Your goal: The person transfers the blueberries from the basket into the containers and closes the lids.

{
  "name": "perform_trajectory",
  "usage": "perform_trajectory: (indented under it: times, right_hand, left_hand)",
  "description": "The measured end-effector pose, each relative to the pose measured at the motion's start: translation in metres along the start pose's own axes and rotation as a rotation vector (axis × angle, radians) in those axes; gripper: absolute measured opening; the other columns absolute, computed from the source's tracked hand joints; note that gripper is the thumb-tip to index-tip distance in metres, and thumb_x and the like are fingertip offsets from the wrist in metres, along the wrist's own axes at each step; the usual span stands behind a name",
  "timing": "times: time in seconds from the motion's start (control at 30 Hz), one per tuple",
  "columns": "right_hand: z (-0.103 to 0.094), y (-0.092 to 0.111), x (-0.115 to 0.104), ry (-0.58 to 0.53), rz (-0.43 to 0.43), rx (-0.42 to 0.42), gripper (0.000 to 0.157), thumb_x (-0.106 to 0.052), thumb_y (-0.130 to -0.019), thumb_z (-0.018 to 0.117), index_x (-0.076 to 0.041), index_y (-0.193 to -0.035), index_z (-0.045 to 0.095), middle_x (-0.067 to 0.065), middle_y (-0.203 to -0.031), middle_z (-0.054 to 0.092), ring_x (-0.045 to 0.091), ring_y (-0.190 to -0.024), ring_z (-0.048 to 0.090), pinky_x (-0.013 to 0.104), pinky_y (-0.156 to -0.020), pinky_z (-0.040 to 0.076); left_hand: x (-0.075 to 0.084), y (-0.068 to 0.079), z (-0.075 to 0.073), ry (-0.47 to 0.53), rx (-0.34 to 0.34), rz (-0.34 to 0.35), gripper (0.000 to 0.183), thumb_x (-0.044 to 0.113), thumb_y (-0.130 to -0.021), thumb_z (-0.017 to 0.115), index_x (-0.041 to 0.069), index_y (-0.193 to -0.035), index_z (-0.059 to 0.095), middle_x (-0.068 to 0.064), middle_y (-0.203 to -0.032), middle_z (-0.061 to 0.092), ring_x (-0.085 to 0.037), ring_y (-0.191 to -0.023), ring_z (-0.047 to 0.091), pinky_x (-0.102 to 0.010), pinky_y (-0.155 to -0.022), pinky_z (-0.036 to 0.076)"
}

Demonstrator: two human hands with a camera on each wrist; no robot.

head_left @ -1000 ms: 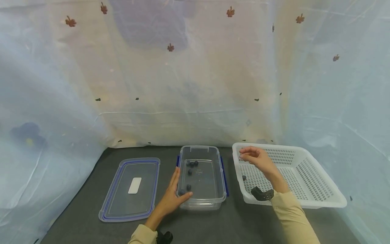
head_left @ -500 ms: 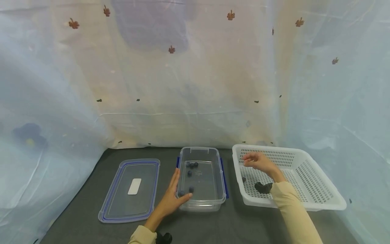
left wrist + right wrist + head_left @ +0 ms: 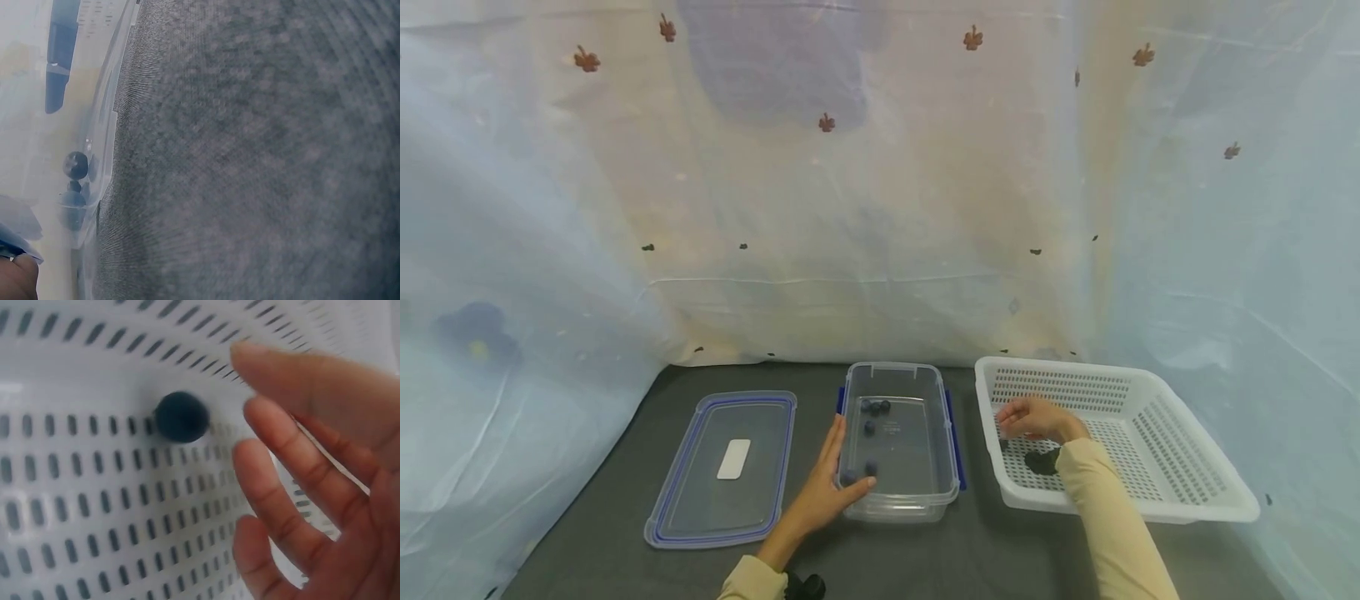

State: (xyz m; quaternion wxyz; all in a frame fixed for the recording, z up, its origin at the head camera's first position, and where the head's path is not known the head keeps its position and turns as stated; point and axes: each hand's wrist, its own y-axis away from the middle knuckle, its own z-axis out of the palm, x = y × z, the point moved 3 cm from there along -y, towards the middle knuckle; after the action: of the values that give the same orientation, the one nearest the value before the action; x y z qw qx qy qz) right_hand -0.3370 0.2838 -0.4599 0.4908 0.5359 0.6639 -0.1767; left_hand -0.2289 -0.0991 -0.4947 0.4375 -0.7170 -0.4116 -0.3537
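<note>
My left hand rests against the left side of a clear plastic food container, thumb over its near left corner. Several blueberries lie on the container's floor; the left wrist view shows a blueberry through the clear wall. My right hand is inside the white slotted basket, near its left wall. In the right wrist view the fingers are loosely bent and hold nothing. One dark blueberry lies just ahead of the fingertips on the basket's floor, apart from them.
A clear lid with a blue seal and a white label lies flat left of the container. Blue side latches hang along the container. A dark grey cloth covers the table, with a patterned plastic sheet behind.
My right hand has lowered into the basket toward the blueberry. A blueberry near the container's front has rolled slightly right. The left hand has stayed in place.
</note>
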Motion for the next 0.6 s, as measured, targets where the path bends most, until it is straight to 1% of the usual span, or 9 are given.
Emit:
perform_trajectory:
  times: [0.1,0.17,0.33,0.4,0.5,0.6]
  right_hand:
    - [0.003,-0.001,0.004,-0.001,0.024,-0.046,0.031,-0.003,-0.080,0.077,0.004,-0.107,0.064,0.007,-0.095,0.069,0.014,-0.079,0.059,0.026,-0.061,0.043]
    - [0.005,-0.002,0.006,0.000,0.022,-0.073,0.031,-0.001,-0.078,0.077,0.003,-0.106,0.064,0.007,-0.094,0.068,0.014,-0.079,0.060,0.025,-0.060,0.042]
    - [0.005,-0.003,0.007,0.022,0.022,-0.089,0.030,0.001,-0.077,0.077,0.001,-0.104,0.064,0.006,-0.093,0.067,0.012,-0.076,0.058,0.023,-0.057,0.040]
    - [0.006,-0.003,0.007,0.033,0.028,-0.085,0.030,0.002,-0.076,0.078,0.001,-0.103,0.065,0.005,-0.092,0.067,0.012,-0.075,0.058,0.023,-0.057,0.040]
    - [0.006,-0.004,0.007,0.044,0.039,-0.075,0.031,0.004,-0.074,0.078,0.001,-0.102,0.065,0.005,-0.089,0.067,0.012,-0.074,0.058,0.023,-0.056,0.041]
    - [0.007,-0.004,0.006,0.059,0.043,-0.065,0.032,0.007,-0.072,0.078,0.005,-0.102,0.064,0.005,-0.088,0.066,0.011,-0.072,0.057,0.022,-0.055,0.040]
  left_hand:
    - [0.003,0.000,0.000,-0.010,0.003,-0.001,0.101,0.021,-0.082,0.075,0.002,-0.155,0.007,-0.015,-0.161,-0.001,-0.039,-0.144,0.003,-0.066,-0.106,0.011]
    - [0.008,0.000,0.000,-0.007,0.008,-0.006,0.100,0.017,-0.082,0.075,-0.001,-0.154,0.007,-0.018,-0.160,0.000,-0.041,-0.143,0.004,-0.067,-0.106,0.011]
    - [0.035,0.002,-0.004,0.023,0.000,-0.008,0.097,0.011,-0.081,0.073,-0.010,-0.150,0.008,-0.027,-0.157,0.000,-0.047,-0.141,0.004,-0.068,-0.105,0.010]
    - [0.043,0.003,-0.006,0.024,-0.008,-0.010,0.096,0.011,-0.082,0.073,-0.011,-0.150,0.009,-0.029,-0.157,0.001,-0.047,-0.141,0.004,-0.068,-0.105,0.011]
    - [0.045,0.003,-0.007,0.019,-0.007,-0.015,0.095,0.012,-0.083,0.072,-0.011,-0.150,0.009,-0.028,-0.157,0.001,-0.047,-0.141,0.004,-0.068,-0.105,0.011]
    - [0.043,0.003,-0.006,0.025,0.000,-0.017,0.095,0.013,-0.082,0.073,-0.010,-0.150,0.010,-0.028,-0.157,0.002,-0.046,-0.141,0.004,-0.068,-0.105,0.011]
